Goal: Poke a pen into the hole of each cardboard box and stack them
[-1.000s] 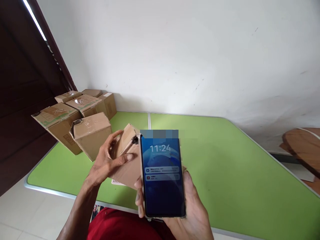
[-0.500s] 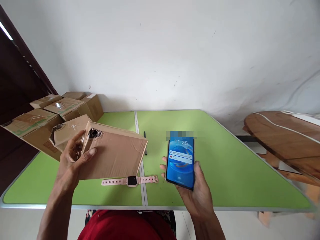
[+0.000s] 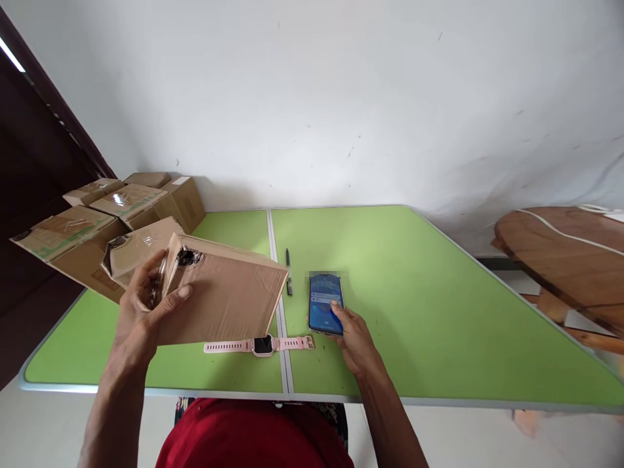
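Observation:
My left hand [image 3: 146, 305] grips the left end of a brown cardboard box [image 3: 229, 296], thumb on its broad face. A dark torn hole shows at the box's upper left corner. In my right hand [image 3: 355, 335] is a smartphone [image 3: 324, 312], held low over the table by its lower right side, thumb across the lit screen. Flat on the table between the hands lies a pink smartwatch [image 3: 263, 345] with its strap spread out. Behind the phone and to its left is a black pen [image 3: 288, 273].
Several cardboard boxes [image 3: 131, 201] are stacked at the back left of the green folding table [image 3: 419, 312]. A white wall [image 3: 312, 97] rises behind it. To the right stands a brown wooden table [image 3: 560, 260] with a white cable on top.
My right hand has lowered the phone toward the table and leftward, and its thumb has come over the screen. The screen looks dimmer. My left hand keeps the box nearly still.

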Demonstrator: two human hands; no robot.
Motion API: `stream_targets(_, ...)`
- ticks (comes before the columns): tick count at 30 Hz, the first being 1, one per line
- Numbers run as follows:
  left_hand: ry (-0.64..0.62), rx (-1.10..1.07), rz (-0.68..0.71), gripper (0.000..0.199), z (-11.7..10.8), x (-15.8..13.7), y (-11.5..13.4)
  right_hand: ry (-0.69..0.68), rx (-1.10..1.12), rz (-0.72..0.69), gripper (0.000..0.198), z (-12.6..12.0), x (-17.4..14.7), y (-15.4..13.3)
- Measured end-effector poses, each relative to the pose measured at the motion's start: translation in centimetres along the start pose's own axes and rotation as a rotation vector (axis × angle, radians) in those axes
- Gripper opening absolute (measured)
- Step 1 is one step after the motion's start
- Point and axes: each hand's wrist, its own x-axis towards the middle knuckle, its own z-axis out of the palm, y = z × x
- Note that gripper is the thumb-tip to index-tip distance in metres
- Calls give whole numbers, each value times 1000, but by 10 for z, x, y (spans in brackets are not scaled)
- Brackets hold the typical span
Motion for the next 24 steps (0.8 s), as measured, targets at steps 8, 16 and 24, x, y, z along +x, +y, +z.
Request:
stream_targets(8,-85,-38,-17,101,2,-3,2,90,-371,-96,57,-18,-5,-8)
stream_targets(16,-195,-65,30,100,1,2,8,48,-728,-131,57,-36,-11,-27)
stream_targets(24,-436,114,247,96,21,19,52,-224,-675,-434,101,-5,-27,-106)
